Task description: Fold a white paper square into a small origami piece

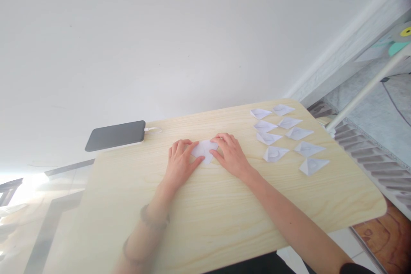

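A small piece of folded white paper [206, 150] lies on the tabletop between my two hands. My left hand [181, 160] has its thumb and fingers on the paper's left edge. On the opposite edge, the thumb and fingertips of my right hand [229, 153] press on the paper. Both hands rest low on the wood, fingers bent and closed on the sheet. To the right of my right hand sit several folded white paper pieces [276, 154] in two uneven columns, each with pointed ends.
The pale wooden table [205, 214] stands against a white wall [180, 43]. A dark-screened phone [115, 135] lies at its back left edge, with a white cable [154, 129] plugged in. Beyond the right edge are a white pole [366, 90] and ruffled grey fabric [369, 158].
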`<state>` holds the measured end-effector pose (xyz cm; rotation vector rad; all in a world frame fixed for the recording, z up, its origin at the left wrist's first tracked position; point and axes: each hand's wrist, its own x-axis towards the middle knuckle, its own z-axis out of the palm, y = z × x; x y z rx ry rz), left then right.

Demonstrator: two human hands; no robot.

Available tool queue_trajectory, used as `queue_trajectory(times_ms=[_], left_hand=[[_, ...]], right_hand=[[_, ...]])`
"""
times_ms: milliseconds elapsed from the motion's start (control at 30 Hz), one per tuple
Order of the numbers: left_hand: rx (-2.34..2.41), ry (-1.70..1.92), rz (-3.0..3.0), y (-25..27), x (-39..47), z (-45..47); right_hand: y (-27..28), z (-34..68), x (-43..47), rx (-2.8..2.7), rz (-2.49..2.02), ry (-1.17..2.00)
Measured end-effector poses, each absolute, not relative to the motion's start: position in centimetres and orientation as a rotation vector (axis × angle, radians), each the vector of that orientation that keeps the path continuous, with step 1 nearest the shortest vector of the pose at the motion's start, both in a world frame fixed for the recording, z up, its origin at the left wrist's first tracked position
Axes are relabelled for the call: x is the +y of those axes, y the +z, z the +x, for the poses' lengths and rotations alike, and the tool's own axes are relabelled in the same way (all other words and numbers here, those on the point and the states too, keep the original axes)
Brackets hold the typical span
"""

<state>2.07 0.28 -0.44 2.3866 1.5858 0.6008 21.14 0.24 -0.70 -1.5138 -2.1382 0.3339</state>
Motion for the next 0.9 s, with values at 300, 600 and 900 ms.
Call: queue_trajectory(times_ms=[300,600,900], left_hand=[[1.571,0.649,2.355,-0.98,0.36,1.81],[1.526,0.685,2.336,-0.92,0.37,1.79],[1.463,0.751,2.287,-0.94,0.27,1.92]], right_hand=[[-1.05,21.20,0.19,-2.041,-1.433,0.427],[-1.11,21.23,0.22,-2.012,-1.430,0.435],[-0.98,21.00,0.17,-2.047,-1.495,0.375]])
